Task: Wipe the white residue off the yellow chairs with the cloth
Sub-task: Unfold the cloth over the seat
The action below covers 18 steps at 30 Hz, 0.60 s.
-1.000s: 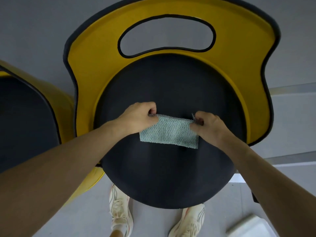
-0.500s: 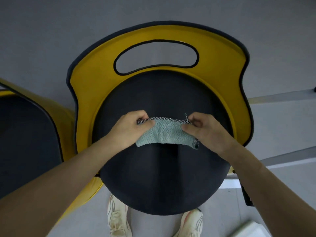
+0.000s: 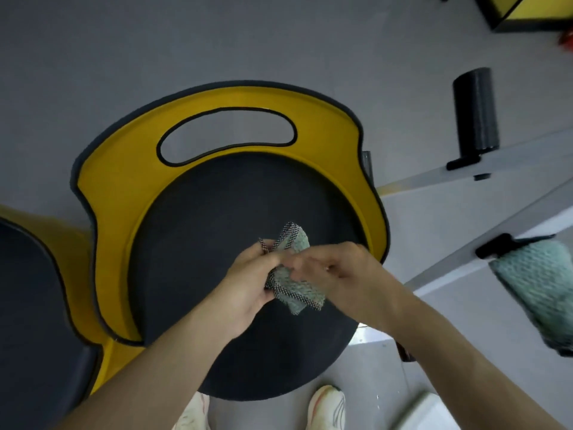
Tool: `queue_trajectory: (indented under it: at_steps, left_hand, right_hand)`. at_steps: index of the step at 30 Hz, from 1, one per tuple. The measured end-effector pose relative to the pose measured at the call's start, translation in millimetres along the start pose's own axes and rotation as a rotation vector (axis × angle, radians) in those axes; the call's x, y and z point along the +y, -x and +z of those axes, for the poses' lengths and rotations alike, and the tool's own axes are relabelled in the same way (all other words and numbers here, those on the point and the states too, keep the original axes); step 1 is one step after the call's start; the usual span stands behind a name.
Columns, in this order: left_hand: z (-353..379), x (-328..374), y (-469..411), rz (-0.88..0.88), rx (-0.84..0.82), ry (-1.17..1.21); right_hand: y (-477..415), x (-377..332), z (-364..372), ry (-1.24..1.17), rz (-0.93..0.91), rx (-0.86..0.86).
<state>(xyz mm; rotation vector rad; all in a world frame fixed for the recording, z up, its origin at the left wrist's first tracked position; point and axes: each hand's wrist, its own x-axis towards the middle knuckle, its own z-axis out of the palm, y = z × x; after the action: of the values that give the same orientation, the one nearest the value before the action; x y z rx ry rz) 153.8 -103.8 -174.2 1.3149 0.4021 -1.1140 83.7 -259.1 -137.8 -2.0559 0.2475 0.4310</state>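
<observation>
Your left white trainer (image 3: 192, 412) and right white trainer (image 3: 327, 405) stand on the grey floor (image 3: 93, 57) at the bottom of the frame, toes by the front rim of the seat. A blurred white object (image 3: 434, 412) lies near the right one.

Both your bare forearms reach over the round black seat pad (image 3: 201, 228) of the yellow plastic chair (image 3: 325, 119). Your left hand (image 3: 248, 283) and right hand (image 3: 338, 274) meet above the middle of the pad. Both grasp the pale green woven cloth (image 3: 294, 290) with its black-and-white checked hem. The left hand's fingers curl around the bundle and the right hand's fingertips pinch it from the other side. The cloth is bunched between them, one fold standing above the knuckles and another hanging below. You cannot tell whether it touches the pad.

Beyond your hands, the chair's black-edged yellow backrest curves around the far half of the pad, pierced by an oval handle opening (image 3: 226, 135).

To your left, a second yellow chair with a dark seat (image 3: 31, 305) stands just beside the first, cut off by the frame.

To your right, a second green woven cloth (image 3: 539, 287) hangs, blurred, from a black peg on a pale grey rail (image 3: 449, 265). Farther off, a black cylinder (image 3: 474, 110) is mounted on another grey rail (image 3: 527, 153). A yellow panel in a black frame (image 3: 511, 7) fills the far top corner.
</observation>
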Motion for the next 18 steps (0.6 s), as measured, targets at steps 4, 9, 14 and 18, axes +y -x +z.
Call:
queue_trajectory:
  at_steps: [4,9,14,18]
  left_hand:
    - [30.4,31.8,25.9,0.163,-0.224,-0.196]
    - [86.4,93.2,57.4,0.454,-0.321,-0.473]
    - [144.4,149.4,58.8,0.683,-0.307,-0.563]
    - [189.4,178.6,22.9,0.734,-0.192,-0.419]
  right_hand:
    - [23.0,-12.3,-72.0,0.078,0.011,0.188]
    - [42.5,-65.6,-157.2,0.181,0.029,0.102]
    - [44.4,-105.7,-242.3,0.415,-0.023,0.283]
    - [22.3,-91.6,-302.1,0.123,0.096,0.309]
